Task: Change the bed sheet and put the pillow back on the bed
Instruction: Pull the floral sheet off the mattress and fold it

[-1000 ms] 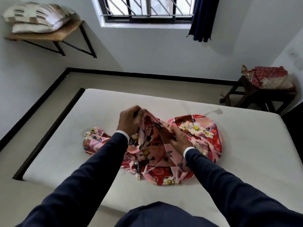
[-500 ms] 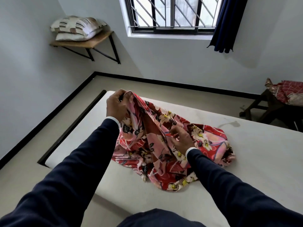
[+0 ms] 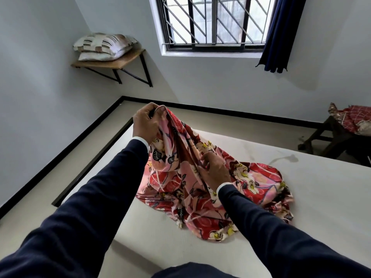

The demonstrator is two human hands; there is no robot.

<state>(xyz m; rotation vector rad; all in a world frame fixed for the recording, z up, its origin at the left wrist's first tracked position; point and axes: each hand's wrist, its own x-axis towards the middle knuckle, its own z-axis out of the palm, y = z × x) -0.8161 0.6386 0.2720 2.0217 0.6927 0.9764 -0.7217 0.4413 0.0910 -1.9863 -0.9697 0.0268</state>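
- Your left hand (image 3: 146, 125) is higher than it was half a second ago: it grips a bunched edge of the floral bed sheet (image 3: 200, 177) with curled fingers and now holds it well above the mattress (image 3: 321, 197), so the cloth hangs from it in a steeper tent.
- Your right hand (image 3: 213, 167) has stayed low, at about the same spot in the middle of the sheet; its fingers pinch a fold of the fabric where the raised part slopes down.
- A second ago both hands were close together, low on a crumpled heap; now they are spread apart, one up and one down.
- The rest of the sheet still lies in loose folds on the bare mattress, spread toward your right, with its near edge lying short of the mattress's near side.
- More of the window (image 3: 210, 23) and the dark curtain (image 3: 279, 35) shows now than before, as your view has tilted upward.
- The wall shelf (image 3: 112, 62) at upper left carries two pillows (image 3: 102, 46) stacked one on the other; they are well apart from the bed.
- The dark wooden stool (image 3: 337, 137) at the right edge bears a heap of red checked cloth (image 3: 353, 119), partly cut off by the frame.
- A faint grey stain (image 3: 289, 158) marks the mattress beyond the sheet, toward the stool.
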